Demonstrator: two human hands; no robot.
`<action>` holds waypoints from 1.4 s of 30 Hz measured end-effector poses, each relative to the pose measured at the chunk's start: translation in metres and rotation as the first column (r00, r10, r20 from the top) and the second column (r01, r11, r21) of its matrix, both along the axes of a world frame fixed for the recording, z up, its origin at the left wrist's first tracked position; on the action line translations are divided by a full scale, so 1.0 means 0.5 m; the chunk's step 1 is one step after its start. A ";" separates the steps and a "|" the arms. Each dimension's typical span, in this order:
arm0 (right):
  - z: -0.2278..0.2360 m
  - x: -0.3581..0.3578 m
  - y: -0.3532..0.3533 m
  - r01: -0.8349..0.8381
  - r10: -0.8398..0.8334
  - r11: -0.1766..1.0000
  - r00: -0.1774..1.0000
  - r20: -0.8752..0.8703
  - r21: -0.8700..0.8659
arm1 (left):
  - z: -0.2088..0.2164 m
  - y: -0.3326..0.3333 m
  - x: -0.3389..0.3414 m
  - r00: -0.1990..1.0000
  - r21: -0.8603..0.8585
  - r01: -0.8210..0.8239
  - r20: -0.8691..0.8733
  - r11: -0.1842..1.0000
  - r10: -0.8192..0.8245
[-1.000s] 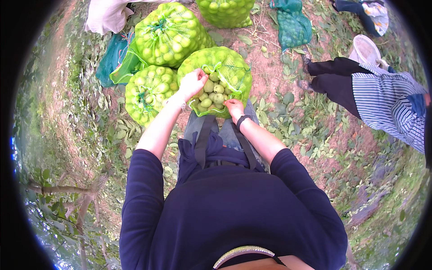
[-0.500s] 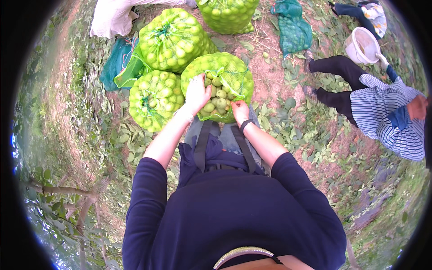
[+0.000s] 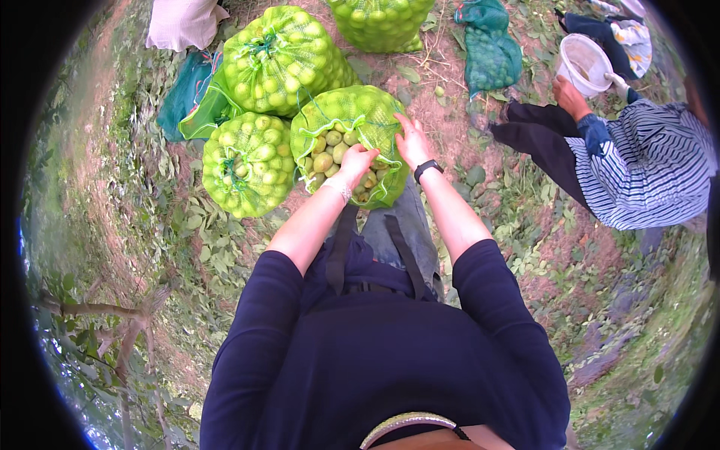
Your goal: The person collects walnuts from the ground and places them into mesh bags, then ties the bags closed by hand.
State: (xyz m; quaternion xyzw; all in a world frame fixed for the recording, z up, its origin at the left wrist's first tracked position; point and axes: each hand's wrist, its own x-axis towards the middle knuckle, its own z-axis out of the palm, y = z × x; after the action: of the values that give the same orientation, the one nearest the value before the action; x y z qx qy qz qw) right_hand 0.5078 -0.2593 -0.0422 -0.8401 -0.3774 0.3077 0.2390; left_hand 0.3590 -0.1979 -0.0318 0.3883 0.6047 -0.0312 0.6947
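An open lime-green mesh bag [image 3: 346, 105] full of round green fruits [image 3: 327, 154] stands before my legs, with a drawstring along its mouth. My left hand [image 3: 357, 163] reaches across the opening over the fruits. Its fingers are closed at the loose netting on the right side of the mouth; the fingertips are partly hidden. Against the bag's right side lies my right hand [image 3: 413, 144], fingers stretched out and apart, with a dark band on the wrist.
Tied mesh bags of fruit [image 3: 249, 163] stand left and behind. A teal net sack [image 3: 491, 56] lies farther back. At right, a person in a striped shirt [image 3: 645, 161] handles a white bucket [image 3: 585, 64]. Leaves cover the ground; a branch [image 3: 135, 319] is at lower left.
My left hand has moved from the left rim across to the right side of the mouth. My right hand has gone up along the bag's side and spread. The other person's hand reached the bucket.
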 end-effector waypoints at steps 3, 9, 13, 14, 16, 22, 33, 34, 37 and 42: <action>0.003 0.010 0.006 -0.150 0.150 0.989 0.986 0.071 -0.016 | -0.001 0.002 0.006 0.984 -0.134 -0.156 0.061 0.979 0.165; -0.014 0.010 -0.002 0.053 -0.030 0.987 0.988 -0.149 0.153 | -0.013 0.001 0.013 0.900 -0.407 -0.284 0.200 0.868 0.387; 0.001 0.002 -0.027 0.301 -0.191 0.943 0.841 -0.506 0.144 | -0.030 -0.002 0.020 0.864 -0.483 -0.318 0.206 0.816 0.459; 0.010 0.001 -0.030 0.356 -0.221 0.925 0.790 -0.572 0.134 | -0.030 -0.001 0.022 0.863 -0.493 -0.322 0.198 0.808 0.464; 0.028 0.002 -0.035 0.411 -0.234 0.902 0.724 -0.648 0.133 | -0.031 0.002 0.023 0.855 -0.530 -0.328 0.185 0.782 0.484; 0.043 0.008 -0.045 0.426 -0.220 0.896 0.668 -0.711 0.123 | -0.023 0.004 0.031 0.832 -0.605 -0.304 0.207 0.736 0.515; 0.042 0.002 -0.048 0.476 -0.268 0.870 0.680 -0.683 0.133 | -0.017 0.011 0.036 0.812 -0.657 -0.258 0.251 0.709 0.527; 0.042 0.001 -0.048 0.478 -0.277 0.869 0.683 -0.676 0.127 | -0.020 0.009 0.035 0.817 -0.652 -0.271 0.233 0.708 0.527; 0.043 0.003 -0.050 0.489 -0.292 0.867 0.662 -0.690 0.102 | 0.003 0.009 0.043 0.833 -0.609 -0.311 0.195 0.730 0.517; 0.033 0.009 -0.059 0.443 -0.251 0.891 0.662 -0.706 0.098 | 0.013 -0.016 0.056 0.769 -0.432 -0.441 0.271 0.787 0.579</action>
State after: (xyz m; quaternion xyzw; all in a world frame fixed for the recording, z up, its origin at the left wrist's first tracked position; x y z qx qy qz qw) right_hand 0.5121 -0.2885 -0.0255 -0.6872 -0.1325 0.4869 0.5227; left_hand 0.3871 -0.2060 -0.0254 0.0770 0.5224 0.1346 0.8385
